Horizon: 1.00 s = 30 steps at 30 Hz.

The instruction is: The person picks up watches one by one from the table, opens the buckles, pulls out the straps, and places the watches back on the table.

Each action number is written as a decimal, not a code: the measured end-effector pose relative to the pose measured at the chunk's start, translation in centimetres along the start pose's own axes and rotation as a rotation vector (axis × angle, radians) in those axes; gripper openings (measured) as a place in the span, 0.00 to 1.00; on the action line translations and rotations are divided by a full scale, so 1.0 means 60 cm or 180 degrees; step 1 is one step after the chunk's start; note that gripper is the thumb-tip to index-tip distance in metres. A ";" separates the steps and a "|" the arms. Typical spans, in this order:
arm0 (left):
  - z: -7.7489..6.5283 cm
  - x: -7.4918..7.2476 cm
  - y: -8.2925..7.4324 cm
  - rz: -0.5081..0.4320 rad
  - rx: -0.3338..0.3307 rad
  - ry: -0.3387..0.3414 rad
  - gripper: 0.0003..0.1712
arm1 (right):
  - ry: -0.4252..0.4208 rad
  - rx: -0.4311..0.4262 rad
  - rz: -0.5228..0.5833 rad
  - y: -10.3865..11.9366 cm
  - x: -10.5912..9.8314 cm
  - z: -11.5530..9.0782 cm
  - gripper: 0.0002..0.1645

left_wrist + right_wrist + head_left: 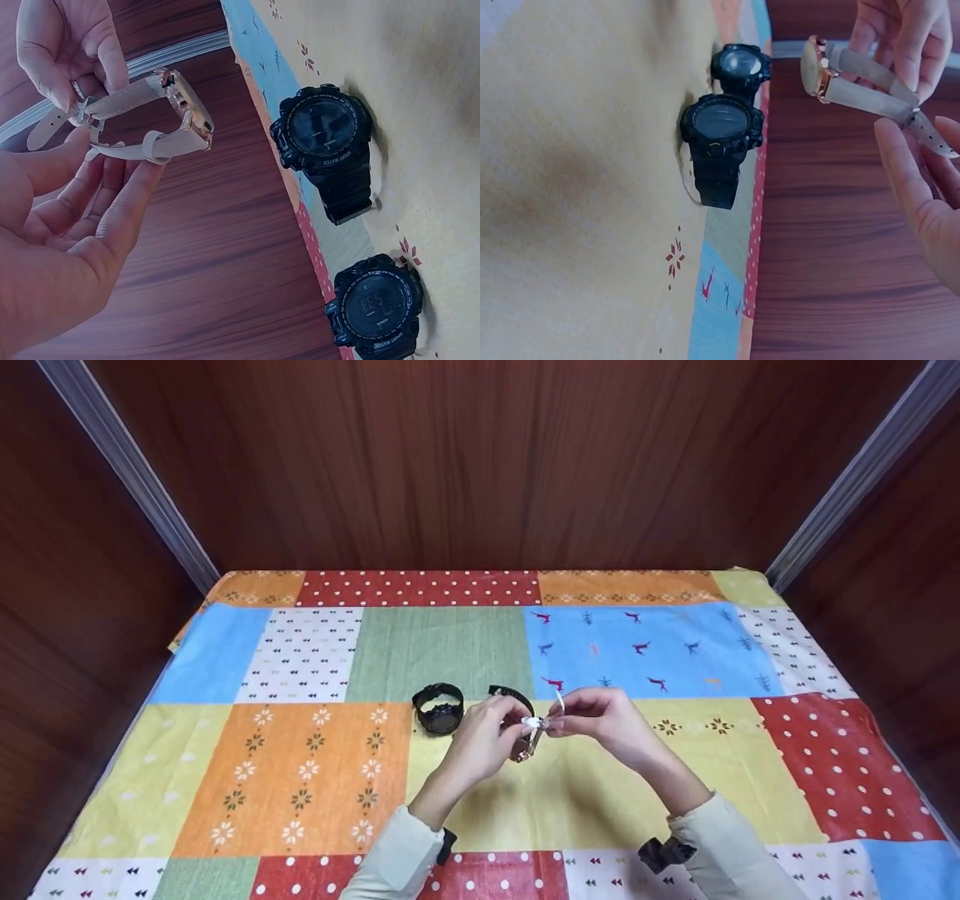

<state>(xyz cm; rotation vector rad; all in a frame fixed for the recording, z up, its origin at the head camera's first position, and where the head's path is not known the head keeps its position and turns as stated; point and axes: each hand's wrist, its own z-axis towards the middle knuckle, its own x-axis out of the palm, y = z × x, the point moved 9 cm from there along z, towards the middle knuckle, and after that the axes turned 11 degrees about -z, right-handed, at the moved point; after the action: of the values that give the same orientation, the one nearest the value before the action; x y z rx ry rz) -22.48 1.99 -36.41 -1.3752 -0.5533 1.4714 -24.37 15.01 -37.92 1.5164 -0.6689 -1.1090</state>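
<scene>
A wristwatch with a pale strap and a rose-gold case (pixel 191 109) is held above the cloth, its strap looped with the end through the buckle (pixel 911 112). My left hand (pixel 484 739) pinches one side of the strap by the buckle between thumb and fingers. Facing it, my right hand (pixel 611 727) pinches the strap at the buckle, and the strap's free end (pixel 46 129) sticks out past the fingers. The watch case hangs below the hands in the head view. Two black sport watches stand close by: one black watch (pixel 440 718) to the left, another black watch (pixel 720 124) behind my hands.
A patchwork-print cloth (pixel 300 780) covers the table. Brown wood-grain panels (pixel 480 465) rise at the back and both sides, with grey metal strips (pixel 142 472) at the corners. Black wrist devices (pixel 664 853) sit at both sleeves.
</scene>
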 end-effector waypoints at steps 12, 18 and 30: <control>0.001 0.005 -0.006 0.0024 0.0125 0.0002 0.05 | -0.0114 -0.0032 -0.0211 0.007 -0.001 0.003 0.11; 0.000 0.006 -0.005 -0.0016 0.0130 -0.0034 0.06 | -0.0084 -0.0163 -0.0331 0.014 0.004 0.003 0.10; -0.001 0.005 -0.005 -0.0070 0.0168 -0.0092 0.03 | -0.0143 -0.0139 -0.0434 0.014 0.003 0.003 0.11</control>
<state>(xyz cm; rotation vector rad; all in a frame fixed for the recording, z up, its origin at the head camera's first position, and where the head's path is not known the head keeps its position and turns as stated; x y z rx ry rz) -22.29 2.34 -36.29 -1.3048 -0.5426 1.4801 -24.32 14.58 -37.18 1.5212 -0.5748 -1.2561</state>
